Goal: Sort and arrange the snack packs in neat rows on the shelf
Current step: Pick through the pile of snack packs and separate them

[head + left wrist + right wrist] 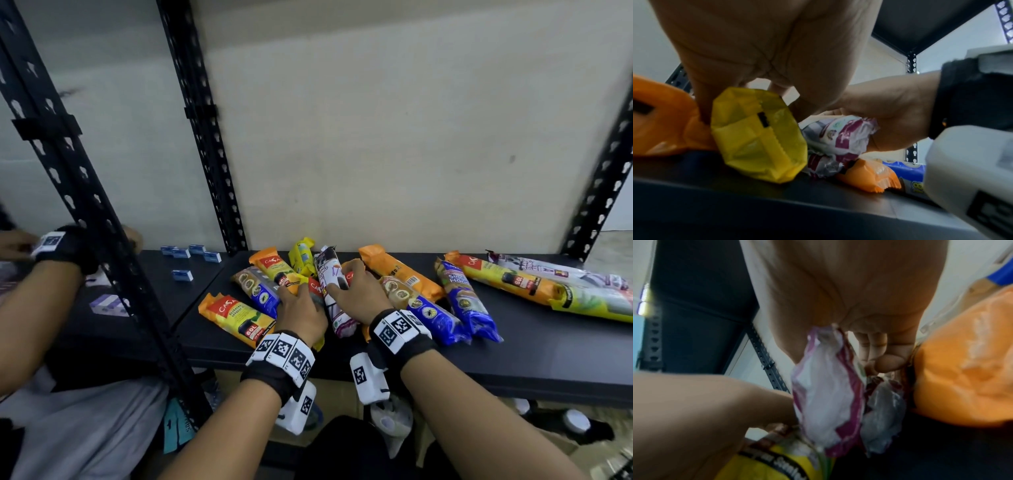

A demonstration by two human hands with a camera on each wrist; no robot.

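Note:
A heap of long snack packs lies in the middle of the black shelf (513,359). My right hand (354,286) grips a white and purple pack (328,274) in the heap; its crumpled end (824,394) hangs under my palm, with curled fingers (879,353) beside it. My left hand (301,305) sits just left of it, its fingers wrapped over an orange pack with a yellow end (758,134) whose end rests on the shelf. In the left wrist view the right hand (890,113) holds the white and purple pack (844,134).
Orange (236,315) and blue (428,311) packs surround the hands. An orange-yellow pack (507,277) and a white pack (555,270) lie at the right. Small blue boxes (191,255) sit on the neighbouring shelf, beyond a black upright (85,205). Another person's arm (41,284) works at the left.

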